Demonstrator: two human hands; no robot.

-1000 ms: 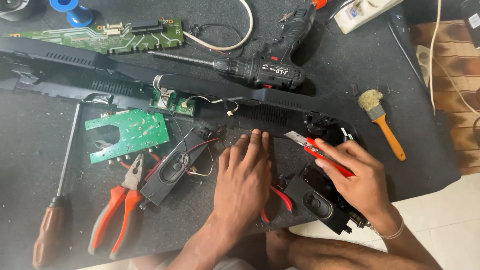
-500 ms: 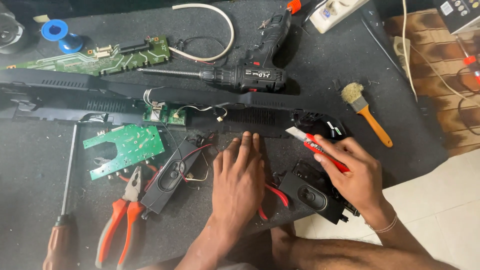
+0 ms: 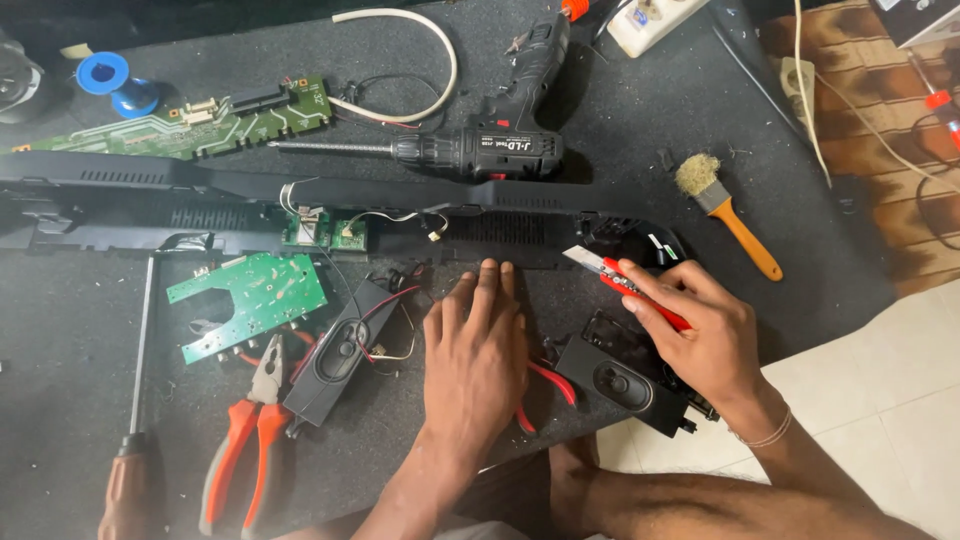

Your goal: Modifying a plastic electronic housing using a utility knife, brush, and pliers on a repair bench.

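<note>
My right hand grips a red utility knife, its blade pointing up-left toward the long black plastic housing. Under that hand lies a black oval speaker. My left hand rests flat on the dark mat, fingers together and pointing at the housing, holding nothing. A small red-handled cutter lies partly under it. A second black speaker with red and black wires sits just left of my left hand.
A black cordless drill lies above the housing. Green circuit boards, red pliers, a long screwdriver, an orange-handled brush, a blue tape roll, a white cable and a power strip are spread around. The mat's edge meets tiled floor at right.
The head view shifted a little; both hands stay nearly where they were, the right hand keeping the knife at the housing's right end.
</note>
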